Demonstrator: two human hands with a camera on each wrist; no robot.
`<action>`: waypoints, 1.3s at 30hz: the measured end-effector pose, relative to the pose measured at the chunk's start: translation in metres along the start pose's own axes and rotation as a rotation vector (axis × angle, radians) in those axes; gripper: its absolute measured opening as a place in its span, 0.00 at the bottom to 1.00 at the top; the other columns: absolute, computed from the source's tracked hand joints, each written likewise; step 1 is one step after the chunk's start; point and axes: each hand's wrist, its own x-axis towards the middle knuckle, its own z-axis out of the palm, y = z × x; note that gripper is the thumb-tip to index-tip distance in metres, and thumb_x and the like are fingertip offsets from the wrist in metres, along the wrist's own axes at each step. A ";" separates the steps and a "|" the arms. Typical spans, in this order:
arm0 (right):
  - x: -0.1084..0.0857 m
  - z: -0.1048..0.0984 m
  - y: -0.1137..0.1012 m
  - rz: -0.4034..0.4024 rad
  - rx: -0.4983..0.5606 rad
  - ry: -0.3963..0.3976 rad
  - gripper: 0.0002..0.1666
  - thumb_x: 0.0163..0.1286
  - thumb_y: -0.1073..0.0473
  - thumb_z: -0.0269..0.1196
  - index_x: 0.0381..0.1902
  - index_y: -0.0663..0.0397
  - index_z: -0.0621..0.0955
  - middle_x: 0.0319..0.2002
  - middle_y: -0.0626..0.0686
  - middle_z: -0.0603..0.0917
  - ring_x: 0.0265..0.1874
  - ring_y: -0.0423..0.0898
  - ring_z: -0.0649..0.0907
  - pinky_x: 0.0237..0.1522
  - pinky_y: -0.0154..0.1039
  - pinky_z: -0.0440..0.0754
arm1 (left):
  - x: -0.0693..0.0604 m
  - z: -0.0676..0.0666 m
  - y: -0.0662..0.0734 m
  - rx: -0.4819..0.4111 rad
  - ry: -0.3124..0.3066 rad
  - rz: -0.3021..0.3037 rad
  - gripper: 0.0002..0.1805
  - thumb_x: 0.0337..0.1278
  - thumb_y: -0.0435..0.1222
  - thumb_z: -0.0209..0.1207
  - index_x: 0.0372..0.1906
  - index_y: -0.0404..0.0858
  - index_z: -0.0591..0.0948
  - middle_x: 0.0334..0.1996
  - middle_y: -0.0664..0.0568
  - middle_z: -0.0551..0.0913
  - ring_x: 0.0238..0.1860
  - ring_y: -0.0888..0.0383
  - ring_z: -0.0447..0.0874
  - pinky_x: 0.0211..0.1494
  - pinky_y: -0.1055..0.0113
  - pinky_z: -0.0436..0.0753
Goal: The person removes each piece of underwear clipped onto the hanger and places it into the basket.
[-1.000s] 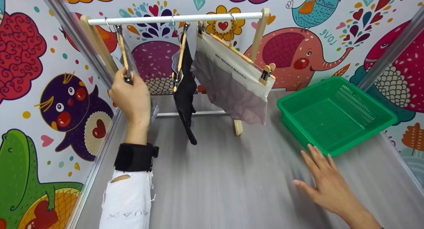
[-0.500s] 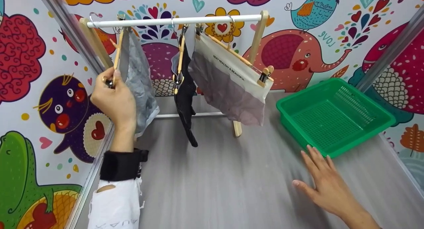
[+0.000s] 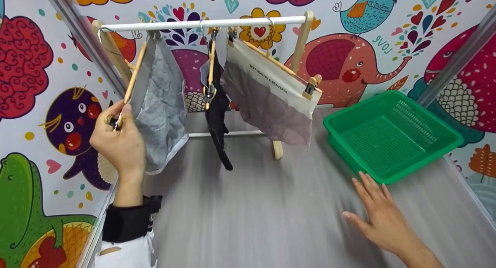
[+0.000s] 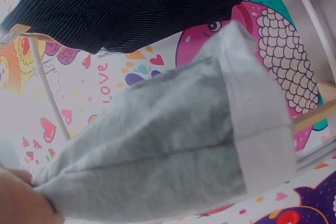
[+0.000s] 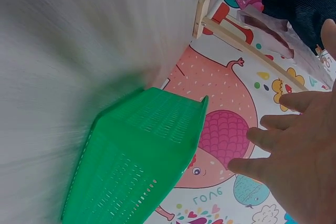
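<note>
My left hand pinches the near clip end of a wooden hanger at the rack's left end. A grey cloth hangs from that hanger; in the left wrist view the grey cloth spreads out beside my fingers. The hanger's hook is around the white rail at its left end. My right hand, fingers spread, lies just in front of the green basket; the right wrist view has the hand beside the basket.
A black striped garment hangs mid-rail, and a cream and mauve cloth hangs to its right. The rack's right wooden post stands left of the basket. Patterned walls enclose the grey surface.
My left hand has moved left and toward me with the hanger end, so the grey cloth has swung round and shows broadly. The right hand has stayed put.
</note>
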 end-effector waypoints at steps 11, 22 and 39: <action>0.000 0.000 -0.001 0.006 0.019 0.006 0.52 0.69 0.47 0.73 0.80 0.63 0.64 0.81 0.65 0.58 0.81 0.61 0.54 0.81 0.63 0.44 | -0.016 -0.037 -0.017 -0.046 0.028 0.064 0.03 0.58 0.23 0.71 0.37 0.29 0.91 0.34 0.50 0.92 0.37 0.62 0.90 0.45 0.74 0.86; 0.004 -0.003 -0.004 -0.005 0.010 0.052 0.48 0.67 0.49 0.75 0.76 0.65 0.69 0.78 0.67 0.63 0.73 0.69 0.66 0.76 0.69 0.56 | -0.024 -0.062 -0.031 -0.213 0.045 0.105 0.04 0.53 0.16 0.67 0.33 0.14 0.85 0.29 0.53 0.91 0.33 0.61 0.91 0.41 0.74 0.87; 0.009 -0.005 -0.011 0.032 0.047 0.036 0.45 0.68 0.50 0.74 0.74 0.66 0.70 0.77 0.66 0.64 0.70 0.72 0.69 0.61 0.75 0.69 | -0.029 -0.087 -0.050 -0.521 -0.074 0.024 0.05 0.46 0.09 0.63 0.32 0.07 0.80 0.27 0.42 0.90 0.30 0.56 0.91 0.38 0.73 0.88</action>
